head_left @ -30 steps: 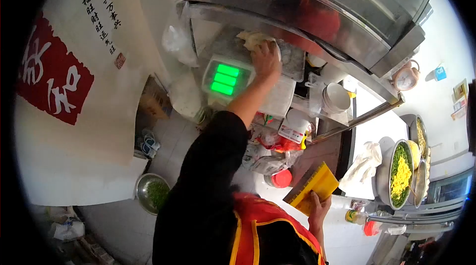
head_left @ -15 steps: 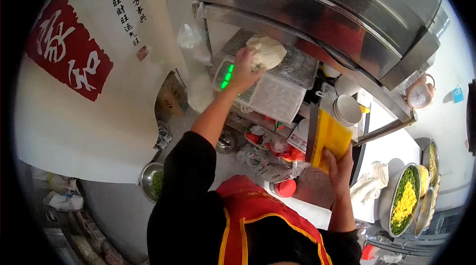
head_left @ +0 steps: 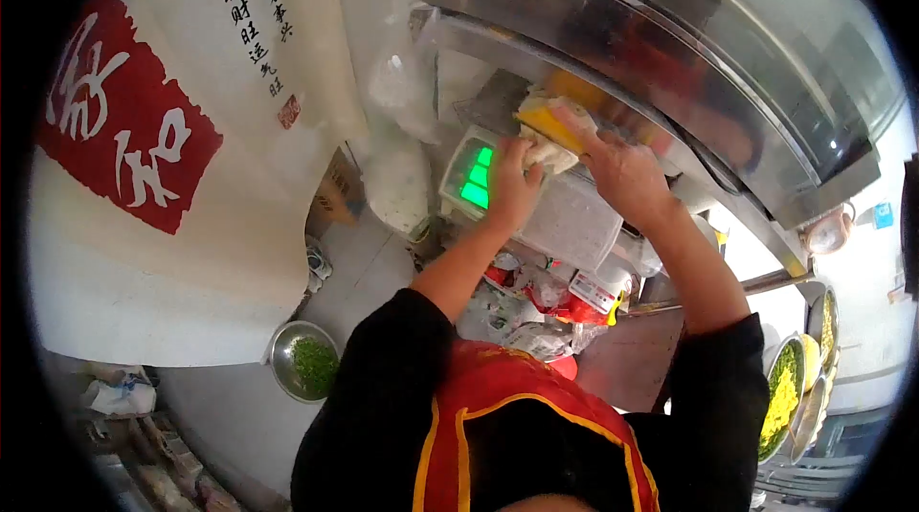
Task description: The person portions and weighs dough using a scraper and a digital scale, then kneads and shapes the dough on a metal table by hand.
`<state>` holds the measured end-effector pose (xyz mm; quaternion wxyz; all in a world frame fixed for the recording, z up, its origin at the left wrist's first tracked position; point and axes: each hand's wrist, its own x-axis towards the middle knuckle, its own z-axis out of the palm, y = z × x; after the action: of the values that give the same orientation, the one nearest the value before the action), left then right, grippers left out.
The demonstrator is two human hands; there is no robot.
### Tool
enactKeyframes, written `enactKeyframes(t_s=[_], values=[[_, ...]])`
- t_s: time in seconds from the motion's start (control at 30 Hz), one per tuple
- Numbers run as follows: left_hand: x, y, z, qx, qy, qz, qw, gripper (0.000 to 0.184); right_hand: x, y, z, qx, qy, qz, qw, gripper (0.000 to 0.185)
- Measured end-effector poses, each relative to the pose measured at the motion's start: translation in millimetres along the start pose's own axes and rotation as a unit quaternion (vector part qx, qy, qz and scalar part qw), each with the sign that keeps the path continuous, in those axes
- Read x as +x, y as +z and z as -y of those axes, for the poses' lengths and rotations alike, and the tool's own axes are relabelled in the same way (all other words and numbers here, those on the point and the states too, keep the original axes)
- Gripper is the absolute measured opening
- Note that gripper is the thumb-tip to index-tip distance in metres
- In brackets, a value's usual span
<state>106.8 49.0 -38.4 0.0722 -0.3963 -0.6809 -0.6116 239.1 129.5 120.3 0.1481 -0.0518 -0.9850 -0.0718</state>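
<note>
My right hand is closed around a yellow dough scraper, which stands on edge against a lump of pale dough. Fingers of my left hand grip the near side of that dough. The dough sits on a scale whose display glows green, to the left of my left hand. Part of the dough is hidden behind the scraper and my fingers. Below my hands is a translucent plastic box.
A stainless steel cabinet overhangs the work spot. Plastic bags hang at the left. Bowls of yellow and green food stand at the right. A metal bowl of chopped greens is at lower left.
My right hand has brought the scraper up and left from the right side onto the dough. My left hand has shifted to the dough's near side. The view has turned slightly.
</note>
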Motion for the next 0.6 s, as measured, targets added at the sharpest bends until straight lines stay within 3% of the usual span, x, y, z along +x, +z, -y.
enactKeyframes(t_s=[0.13, 0.4, 0.5, 0.6], values=[[1, -2, 11, -0.011, 0.039, -0.014, 0.999, 0.039, 25, -6, 5, -0.049, -0.009, 0.076, 0.996, 0.08], [6, -7, 0, 0.07, 0.016, -0.024, 0.997, 0.042, 61, 25, 20, 0.053, 0.013, 0.12, 0.991, 0.081], [11, -6, -14, 0.102, 0.019, -0.033, 0.994, 0.045, 67, 39, 17, 0.078, 0.041, 0.092, 0.992, 0.079], [17, -2, -24, 0.134, -0.015, -0.013, 0.991, 0.046, 60, 42, 11, 0.087, 0.008, 0.044, 0.995, 0.077]])
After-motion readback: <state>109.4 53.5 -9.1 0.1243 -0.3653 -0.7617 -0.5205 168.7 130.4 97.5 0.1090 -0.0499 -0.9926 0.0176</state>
